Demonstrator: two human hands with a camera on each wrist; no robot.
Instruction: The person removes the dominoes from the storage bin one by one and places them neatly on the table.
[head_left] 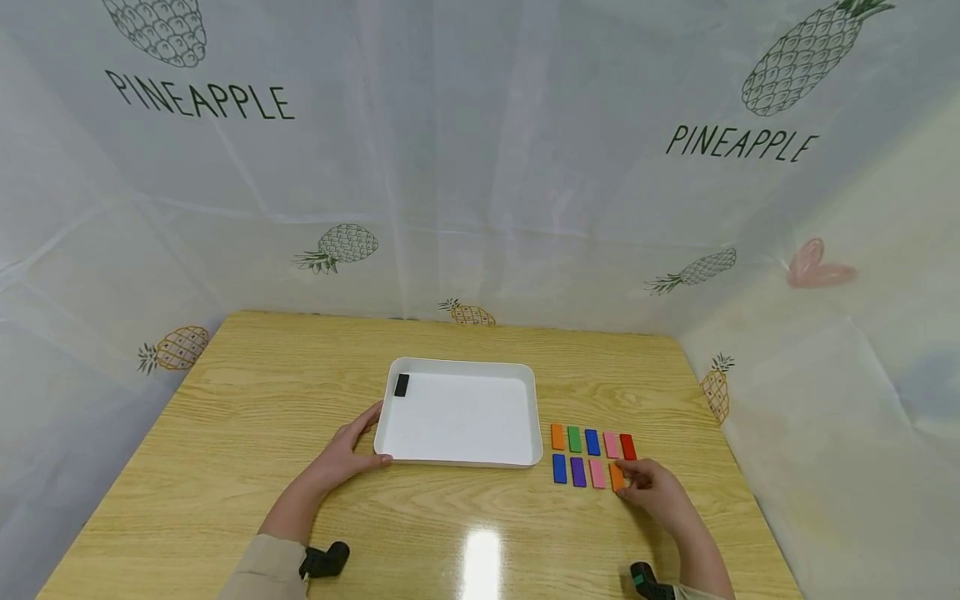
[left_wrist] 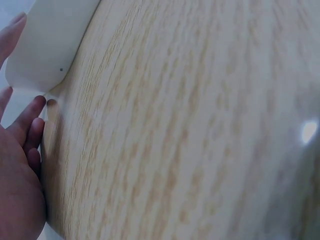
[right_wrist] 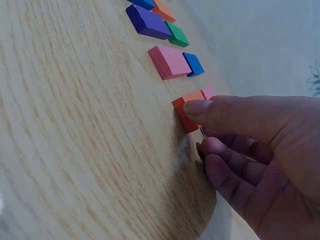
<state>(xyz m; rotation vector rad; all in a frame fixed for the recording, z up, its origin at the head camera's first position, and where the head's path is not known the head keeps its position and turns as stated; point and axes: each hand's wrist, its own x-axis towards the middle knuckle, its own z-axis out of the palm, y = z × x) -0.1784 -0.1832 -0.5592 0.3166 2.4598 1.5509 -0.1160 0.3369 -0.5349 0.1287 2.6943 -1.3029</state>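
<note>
My left hand (head_left: 341, 460) holds the near left corner of a shallow white tray (head_left: 465, 463), thumb at the front wall and fingers along the left side. Inside the tray, toward its far left, lies a small black block (head_left: 402, 385). My right hand (head_left: 660, 493) pinches an orange block (right_wrist: 185, 116) between thumb and fingers, at the right end of the nearer row of blocks. Beside it in that row lie a pink block (head_left: 597, 473), a purple block (head_left: 578, 472) and a blue block (head_left: 559, 468).
Behind them runs a second row: orange (head_left: 557, 437), green (head_left: 574, 439), blue (head_left: 592, 442), pink (head_left: 611, 445) and red (head_left: 627, 447) blocks. All stand on a wooden table (head_left: 420, 533), right of the tray. Pineapple-printed cloth (head_left: 480, 167) hangs behind the table and at its sides.
</note>
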